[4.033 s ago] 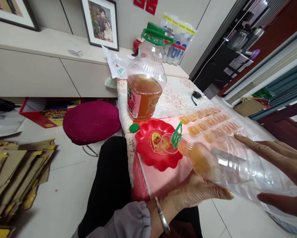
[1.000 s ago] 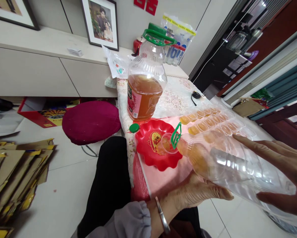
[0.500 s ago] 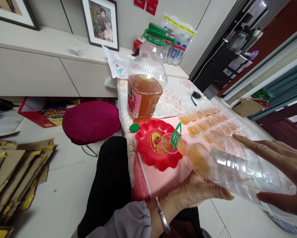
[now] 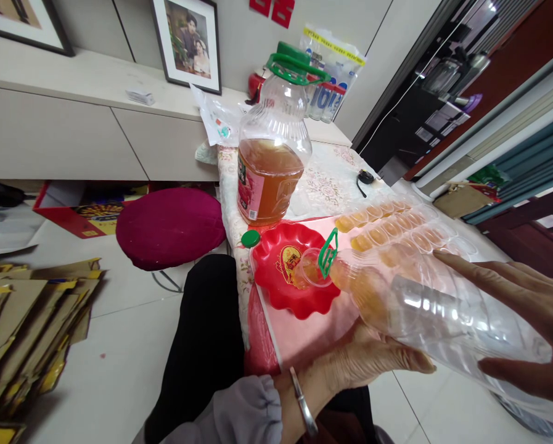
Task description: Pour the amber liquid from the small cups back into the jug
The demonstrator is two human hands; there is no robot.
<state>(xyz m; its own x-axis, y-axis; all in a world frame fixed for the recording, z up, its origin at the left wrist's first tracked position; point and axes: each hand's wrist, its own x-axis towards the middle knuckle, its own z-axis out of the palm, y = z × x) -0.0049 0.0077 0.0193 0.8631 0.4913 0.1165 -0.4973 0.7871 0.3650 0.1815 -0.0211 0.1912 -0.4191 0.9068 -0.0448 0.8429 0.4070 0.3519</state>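
Observation:
I hold a large clear plastic jug [image 4: 438,314] tipped on its side, with a little amber liquid near its neck and a green handle ring. Its mouth rests in a small clear cup [image 4: 306,271] standing on a red scalloped plate [image 4: 280,290]. My left hand [image 4: 368,357] cups the jug from below. My right hand [image 4: 526,320] wraps the jug's rear end, fingers above and thumb below. A green cap [image 4: 249,238] lies beside the plate.
A second jug [image 4: 271,166], half full of amber liquid, stands upright behind the plate. Rows of small filled cups [image 4: 396,225] line the table to the right. A crimson stool [image 4: 169,225] and flattened cardboard [image 4: 31,320] sit on the floor at left.
Almost nothing differs; the tipped jug and both hands stay in place, and the cup under its mouth holds slightly more amber liquid.

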